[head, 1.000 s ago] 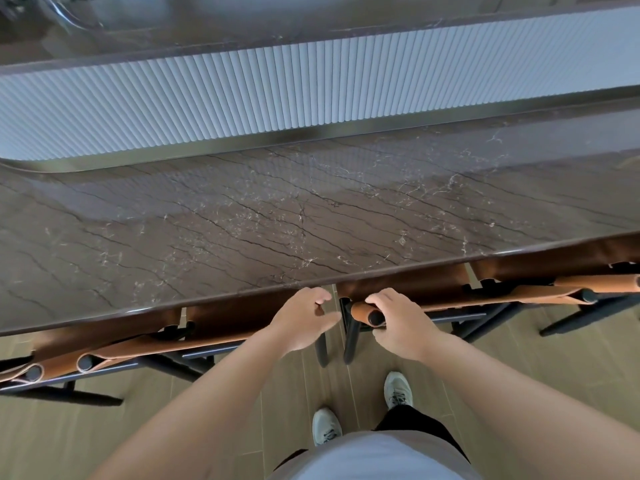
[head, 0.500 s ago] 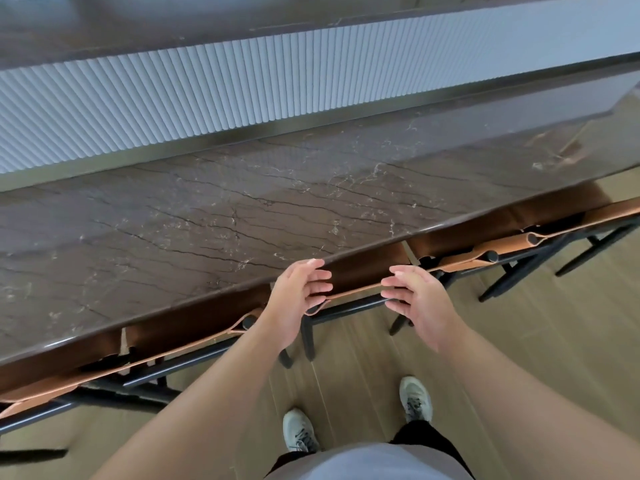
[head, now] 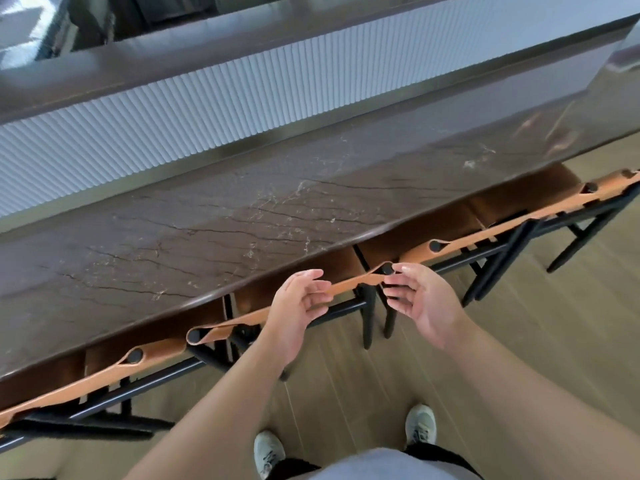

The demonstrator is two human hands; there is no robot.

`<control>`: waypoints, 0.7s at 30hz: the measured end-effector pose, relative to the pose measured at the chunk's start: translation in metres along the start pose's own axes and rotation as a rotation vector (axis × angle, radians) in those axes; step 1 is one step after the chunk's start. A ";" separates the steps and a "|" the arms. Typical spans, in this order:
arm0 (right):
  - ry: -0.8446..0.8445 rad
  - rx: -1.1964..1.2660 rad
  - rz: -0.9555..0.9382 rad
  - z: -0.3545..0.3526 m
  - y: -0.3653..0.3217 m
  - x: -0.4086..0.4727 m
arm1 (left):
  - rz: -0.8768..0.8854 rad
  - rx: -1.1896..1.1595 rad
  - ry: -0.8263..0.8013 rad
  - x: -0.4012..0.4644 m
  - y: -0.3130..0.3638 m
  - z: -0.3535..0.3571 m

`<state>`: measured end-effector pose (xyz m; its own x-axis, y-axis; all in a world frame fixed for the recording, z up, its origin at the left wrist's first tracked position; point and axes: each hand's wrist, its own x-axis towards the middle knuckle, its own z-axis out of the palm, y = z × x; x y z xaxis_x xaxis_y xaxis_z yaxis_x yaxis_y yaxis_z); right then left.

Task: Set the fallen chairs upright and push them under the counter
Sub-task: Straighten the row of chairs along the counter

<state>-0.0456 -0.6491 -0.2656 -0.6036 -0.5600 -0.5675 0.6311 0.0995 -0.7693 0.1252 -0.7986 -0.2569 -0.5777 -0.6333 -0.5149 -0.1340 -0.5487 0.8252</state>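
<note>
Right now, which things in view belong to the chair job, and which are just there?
Job: chairs tucked under the marble counter; left hand and right hand, open by the middle backrest.
Just there: ribbed white panel; wooden floor; shoes.

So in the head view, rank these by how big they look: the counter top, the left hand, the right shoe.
1. Counter top, by far the largest.
2. Left hand.
3. Right shoe, smallest, though it lies farther from the camera, so its true size is unsure.
</note>
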 end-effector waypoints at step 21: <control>-0.038 -0.248 0.004 -0.109 -0.080 0.038 | 0.005 0.047 0.185 0.035 -0.023 0.137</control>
<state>-0.1720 -0.5881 -0.2578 -0.5793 -0.5896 -0.5629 0.4918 0.2979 -0.8182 -0.0023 -0.7332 -0.2616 -0.4210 -0.7279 -0.5412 -0.1711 -0.5222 0.8355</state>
